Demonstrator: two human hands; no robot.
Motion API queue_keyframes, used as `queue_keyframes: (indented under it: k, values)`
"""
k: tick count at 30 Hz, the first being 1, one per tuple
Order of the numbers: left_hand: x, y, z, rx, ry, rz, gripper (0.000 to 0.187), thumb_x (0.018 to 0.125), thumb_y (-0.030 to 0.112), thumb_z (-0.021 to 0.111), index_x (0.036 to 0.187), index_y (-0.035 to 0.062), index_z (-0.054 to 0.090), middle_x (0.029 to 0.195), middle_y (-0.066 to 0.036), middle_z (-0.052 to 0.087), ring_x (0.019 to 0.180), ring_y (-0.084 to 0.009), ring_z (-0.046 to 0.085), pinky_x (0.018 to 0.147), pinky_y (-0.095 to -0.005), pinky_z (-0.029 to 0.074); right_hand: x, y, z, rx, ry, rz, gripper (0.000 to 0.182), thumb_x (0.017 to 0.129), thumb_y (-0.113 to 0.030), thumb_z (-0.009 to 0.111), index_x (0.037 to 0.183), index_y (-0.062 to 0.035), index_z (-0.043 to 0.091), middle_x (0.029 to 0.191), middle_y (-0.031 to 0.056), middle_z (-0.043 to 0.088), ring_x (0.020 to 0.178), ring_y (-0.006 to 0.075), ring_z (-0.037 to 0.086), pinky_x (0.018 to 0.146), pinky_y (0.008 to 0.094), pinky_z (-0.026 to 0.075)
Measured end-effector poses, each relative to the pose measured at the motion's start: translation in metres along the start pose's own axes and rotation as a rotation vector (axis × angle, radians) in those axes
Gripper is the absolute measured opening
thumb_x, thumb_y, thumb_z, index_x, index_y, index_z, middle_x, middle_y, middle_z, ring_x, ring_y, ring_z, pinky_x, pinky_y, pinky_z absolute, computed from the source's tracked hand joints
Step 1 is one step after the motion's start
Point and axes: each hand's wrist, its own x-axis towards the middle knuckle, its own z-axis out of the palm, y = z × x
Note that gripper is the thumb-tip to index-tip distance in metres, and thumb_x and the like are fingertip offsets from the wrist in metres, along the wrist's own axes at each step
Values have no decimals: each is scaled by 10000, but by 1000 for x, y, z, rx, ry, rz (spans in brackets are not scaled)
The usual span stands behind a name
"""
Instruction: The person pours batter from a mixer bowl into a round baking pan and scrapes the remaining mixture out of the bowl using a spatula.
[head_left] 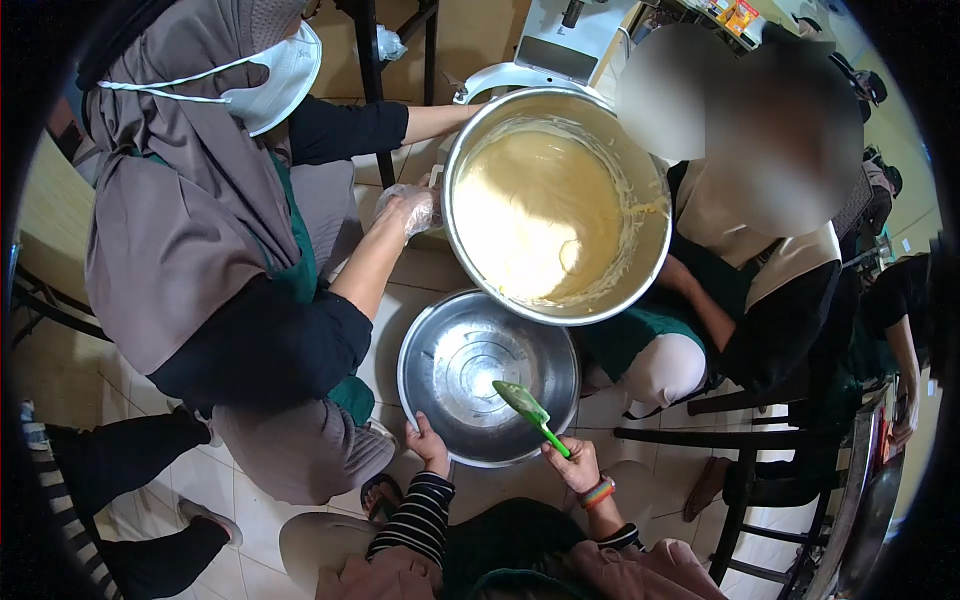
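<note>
Head view: I see the left hand (430, 447) clamped on the round silver metal bowl (445, 380) just beyond, seemingly for steadiness; right hand (573, 466) grips a green spatula (522, 403).

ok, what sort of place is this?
Looks like a baking kitchen or cooking class; can't tell which. Clues: a large round steel bowl of pale yellow batter, a bright green spatula in the wearer's right hand, and a dark green cloth apron on someone nearby.

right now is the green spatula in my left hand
No, your right hand holds the green spatula; your left hand touches the lower bowl.
</note>
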Motion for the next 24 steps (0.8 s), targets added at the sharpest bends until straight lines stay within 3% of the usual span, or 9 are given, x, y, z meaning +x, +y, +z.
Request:
queue_keyframes:
  k: [5,11,12,14,15,18,19,22,24]
  values:
    - [9,-1,13,-82,-35,-32,255,837,203,487,903,-41,527,788,-85,581,685,-139,492,664,-258,390,-7,-3,-1,50,-35,152,235,729,-210,598,608,-15,551,446,25,403,430,67,386,415,256,328]
    - [20,6,40,-139,5,-62,302,834,213,496,945,-67,508,856,-124,575,743,-167,502,712,-274,389,-7,0,-8,38,19,73,307,760,-210,580,549,-19,465,438,-29,368,424,41,330,388,241,283]
    - [20,23,47,57,34,-60,330,832,228,500,948,-82,499,874,-145,570,749,-179,505,714,-277,389,-8,-9,-9,37,16,81,307,760,-210,580,549,-19,465,438,-29,368,424,41,330,388,241,283]
    - [33,17,67,-99,-2,-24,339,831,235,501,950,-82,497,874,-148,570,751,-182,508,713,-274,388,-2,-31,-12,157,-2,231,283,778,-203,566,572,-28,480,450,-48,365,432,35,322,387,226,270]
    - [40,22,79,-114,-2,-20,339,831,235,501,950,-82,497,874,-148,570,751,-182,508,713,-274,388,1,-25,-9,138,26,133,270,787,-197,558,586,-32,486,463,-57,373,436,30,322,388,216,264]
    - [44,21,97,-166,-9,-25,314,832,235,499,920,-67,509,841,-133,578,715,-175,499,691,-276,393,-2,-23,-16,126,3,147,270,786,-191,558,585,-25,487,470,-55,377,447,31,326,393,220,266]
    - [53,18,106,-120,-12,-8,299,835,233,495,900,-58,514,813,-125,579,693,-170,491,675,-277,394,1,-31,-22,13,-2,87,250,792,-189,547,617,-19,494,509,-48,402,479,31,338,410,222,275]
    - [61,19,110,-132,-13,54,282,841,242,486,843,-37,523,740,-106,574,638,-159,469,628,-281,393,15,-59,-23,99,99,74,217,805,-176,524,667,-10,500,543,-32,423,507,37,341,431,223,287]
    - [56,31,107,-86,4,38,298,842,260,484,828,-35,525,715,-101,567,625,-160,470,615,-282,390,35,-63,-39,-109,101,59,187,839,-157,456,862,13,533,575,42,453,546,107,414,492,258,354]
